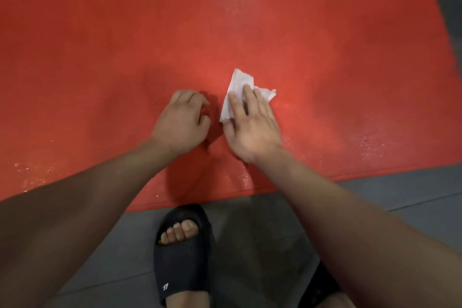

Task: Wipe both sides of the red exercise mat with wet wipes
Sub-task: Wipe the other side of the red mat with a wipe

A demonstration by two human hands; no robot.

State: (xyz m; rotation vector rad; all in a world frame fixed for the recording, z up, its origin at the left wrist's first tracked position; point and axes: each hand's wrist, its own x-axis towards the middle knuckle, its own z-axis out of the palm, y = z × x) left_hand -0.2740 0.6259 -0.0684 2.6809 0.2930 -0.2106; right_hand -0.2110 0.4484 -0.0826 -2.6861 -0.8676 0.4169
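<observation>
Wiping the red mat (325, 32), which lies flat on the grey floor (250, 232). The wet wipe (240, 82) sits toward the mat's near edge under my right grip (250, 127), fingers straight and pressing flat for even contact. My left grip (180, 125) is just beside it, fingers curled and holding nothing, likely bracing. A black sandal (182, 252) stands just off that edge.

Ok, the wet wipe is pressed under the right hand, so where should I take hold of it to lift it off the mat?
Pinch the wet wipe at its crumpled far corner, which sticks out past the right hand's fingers. Come down from the far side, over the red exercise mat. The rest of the wipe is pinned flat under the hand, so it offers no free edge.
</observation>
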